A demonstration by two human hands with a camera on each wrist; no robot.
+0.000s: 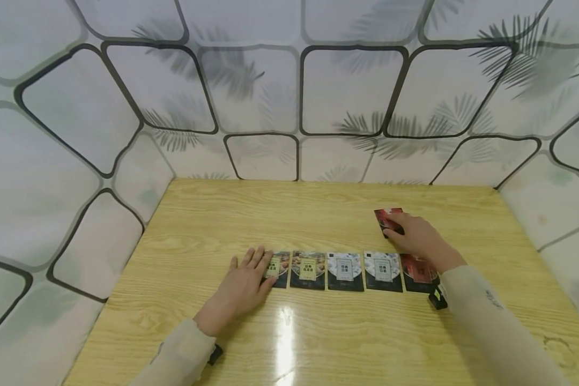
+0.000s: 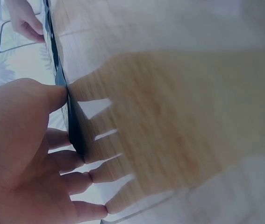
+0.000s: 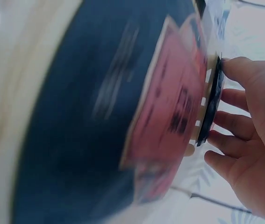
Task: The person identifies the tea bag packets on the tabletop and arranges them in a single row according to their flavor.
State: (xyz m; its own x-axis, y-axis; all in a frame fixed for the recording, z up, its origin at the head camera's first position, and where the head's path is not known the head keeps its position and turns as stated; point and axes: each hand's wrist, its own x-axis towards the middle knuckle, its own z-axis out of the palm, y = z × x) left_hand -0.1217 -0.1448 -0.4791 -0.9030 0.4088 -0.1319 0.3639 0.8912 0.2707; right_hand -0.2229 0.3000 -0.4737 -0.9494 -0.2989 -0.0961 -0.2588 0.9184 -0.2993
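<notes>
My left hand (image 1: 241, 287) lies palm down with fingers spread, resting on the left end of a row of flat dark packets. In the left wrist view its thumb (image 2: 57, 97) touches the edge of the packet under it. That packet (image 1: 279, 271) has a yellow-green label and is partly covered. Behind the row's right end, my right hand (image 1: 415, 236) rests its fingertips and thumb on a red and black packet (image 1: 383, 219). The right wrist view shows this packet (image 3: 212, 105) nearly edge-on, low over the table, with the thumb and fingers (image 3: 232, 123) along it.
Along the row follow another yellow-green packet (image 1: 307, 271), two white-labelled packets (image 1: 346, 272) and a red one (image 1: 418, 272) partly under my right forearm. The wooden table (image 1: 280, 214) meets a patterned backdrop (image 1: 260, 155) at the back and sides.
</notes>
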